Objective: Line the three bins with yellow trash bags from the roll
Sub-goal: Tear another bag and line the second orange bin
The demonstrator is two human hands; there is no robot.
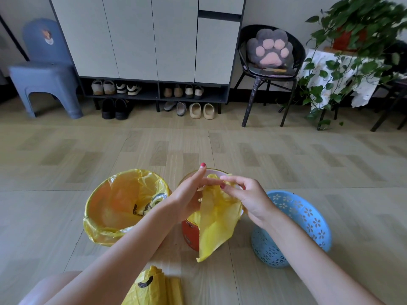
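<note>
I'm looking down at a pale wood-pattern floor (286,155) in a room backed by a grey shoe cabinet (149,40), with shoes in its open bottom shelf and more pairs on the floor beneath it. A blue plastic stool (44,84) sits at far left; at right a black chair carries a paw-shaped cushion (267,48), next to a trailing green plant (356,40) on a cloth-covered stand. Black printing shows on the bags, but I can't read any of it. Three bins sit in a row before me: the left bin (97,208) is already lined, its thin yellow plastic folded over the rim; the middle orange bin (190,235) is mostly hidden behind the yellow trash bag (217,223) I hold above it; the blue perforated basket (308,219) at right is unlined. My left hand (187,199) and right hand (248,197) both pinch the bag's top edge with fingertip grips, the other fingers spread loosely, and the bag hangs limp and crumpled. The remaining bag roll (152,287) lies on the floor by my knee.
</note>
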